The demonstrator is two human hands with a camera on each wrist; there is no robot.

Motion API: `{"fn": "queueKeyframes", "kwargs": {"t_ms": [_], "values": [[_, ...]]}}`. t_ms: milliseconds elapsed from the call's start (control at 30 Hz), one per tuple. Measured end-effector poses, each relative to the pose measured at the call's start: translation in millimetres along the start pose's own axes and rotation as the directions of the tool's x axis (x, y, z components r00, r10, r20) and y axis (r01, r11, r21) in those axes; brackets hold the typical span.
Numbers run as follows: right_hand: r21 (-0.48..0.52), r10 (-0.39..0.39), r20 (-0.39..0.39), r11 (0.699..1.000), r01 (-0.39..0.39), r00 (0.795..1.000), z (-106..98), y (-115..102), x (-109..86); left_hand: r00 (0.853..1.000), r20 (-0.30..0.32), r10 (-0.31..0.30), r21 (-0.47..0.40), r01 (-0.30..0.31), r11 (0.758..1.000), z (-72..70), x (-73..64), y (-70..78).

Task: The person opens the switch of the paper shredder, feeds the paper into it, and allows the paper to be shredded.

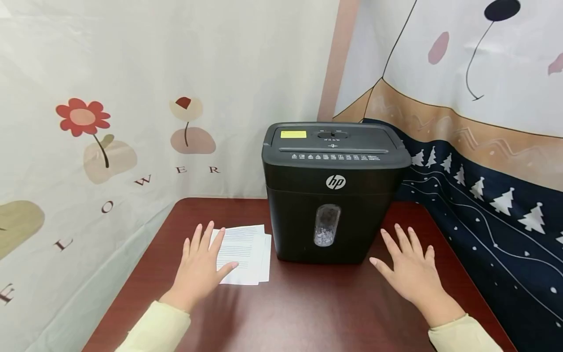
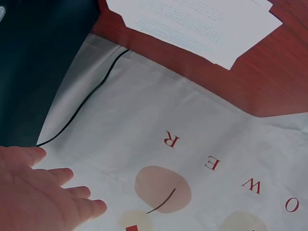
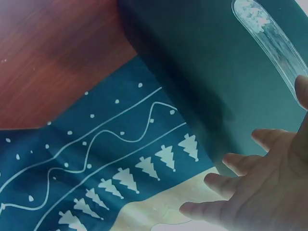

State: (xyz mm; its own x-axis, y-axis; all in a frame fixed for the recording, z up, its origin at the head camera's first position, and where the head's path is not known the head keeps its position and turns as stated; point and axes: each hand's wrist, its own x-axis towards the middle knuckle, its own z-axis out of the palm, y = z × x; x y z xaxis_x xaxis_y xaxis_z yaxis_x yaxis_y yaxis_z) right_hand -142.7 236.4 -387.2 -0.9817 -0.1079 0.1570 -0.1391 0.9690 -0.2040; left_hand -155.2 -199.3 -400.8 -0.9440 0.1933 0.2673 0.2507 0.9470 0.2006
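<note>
A black HP paper shredder (image 1: 294,215) stands upright toward the back of the table, with paper bits showing through its clear front window (image 1: 327,225). Left of it lies a small stack of printed paper sheets (image 1: 242,259), slightly fanned. My left hand (image 1: 200,266) is nearest the sheets and covers part of them in the head view; its fingers are spread and it holds nothing. To the right of the shredder, my right hand (image 1: 411,271) also has its fingers spread and grips nothing. Both palms face down or forward.
The dark red table (image 1: 308,313) has edges at left, right and back. A white printed curtain (image 1: 246,98) hangs behind and on the left, a navy tree-patterned cloth (image 1: 484,234) on the right. Behind the shredder runs a black cord (image 2: 85,100).
</note>
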Motion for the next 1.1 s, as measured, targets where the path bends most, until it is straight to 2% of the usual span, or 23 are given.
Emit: {"fn": "queueKeyframes", "kwargs": {"t_ms": [200, 600, 767, 867, 1100], "values": [[-0.011, -0.008, -0.012, 1.0, 0.008, 1.0, -6.9, 3.3, -0.5, 1.0, 0.005, 0.016, 0.014, -0.016, 1.0, -5.6, 3.2, 3.7], [-0.028, -0.054, -0.168, 0.998, 0.05, 0.984, -27.8, 2.4, 2.5, 0.999, -0.001, 0.038, -0.01, -0.038, 0.999, -30.2, 17.9, 14.4], [-0.038, -0.1, -0.254, 0.995, 0.093, 0.962, -38.3, 3.2, 5.6, 0.998, 0.001, 0.058, -0.03, -0.057, 0.998, -44.2, 28.8, 16.9], [-0.046, -0.131, -0.315, 0.991, 0.122, 0.94, -45.1, 3.9, 7.7, 0.997, 0.006, 0.072, -0.048, -0.071, 0.996, -54.8, 35.0, 19.5], [-0.046, -0.149, -0.393, 0.989, 0.142, 0.907, -64.0, 0.5, 12.6, 0.997, 0.032, 0.069, -0.106, -0.066, 0.992, -81.3, 50.6, 28.0]]}}
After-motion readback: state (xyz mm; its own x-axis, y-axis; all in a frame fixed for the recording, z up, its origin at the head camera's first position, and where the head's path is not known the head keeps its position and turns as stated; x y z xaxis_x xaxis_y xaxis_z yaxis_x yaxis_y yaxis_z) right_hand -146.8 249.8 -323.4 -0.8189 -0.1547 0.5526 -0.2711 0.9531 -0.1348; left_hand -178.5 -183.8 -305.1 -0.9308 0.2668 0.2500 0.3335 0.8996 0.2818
